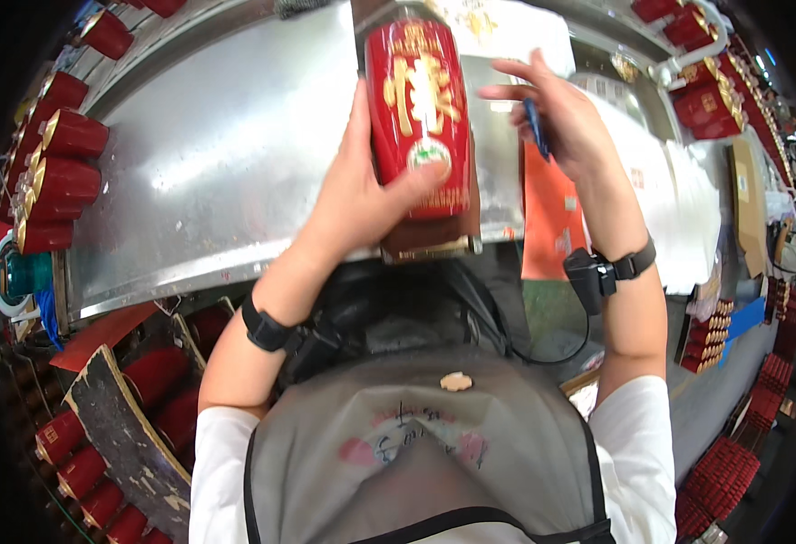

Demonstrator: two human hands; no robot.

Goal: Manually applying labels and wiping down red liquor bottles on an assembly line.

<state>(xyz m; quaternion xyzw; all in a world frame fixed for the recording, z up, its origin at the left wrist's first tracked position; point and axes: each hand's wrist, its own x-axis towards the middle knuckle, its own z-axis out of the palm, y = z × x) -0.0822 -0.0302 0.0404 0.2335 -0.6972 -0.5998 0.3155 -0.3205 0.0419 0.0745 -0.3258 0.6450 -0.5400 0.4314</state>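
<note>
My left hand (371,195) is wrapped around a glossy red bottle (407,127) with large gold lettering. Its thumb lies across the lower front, by a round white and green sticker (427,152). The bottle is over a dark brown block (434,238) at the bench's near edge; whether they touch is unclear. Right of the bottle, apart from it, is my right hand (566,118). It holds a slim blue object (536,129) against the palm, with some fingers stretched toward the bottle. The blue object's kind is hard to make out.
The metal bench (217,154) extends to the left, lined by red bottles (63,186) at its far left. An orange-red sheet (548,218) and white sheets (665,199) lie to the right. More red bottles (158,372) stand low on the left, beside a worn board (121,412).
</note>
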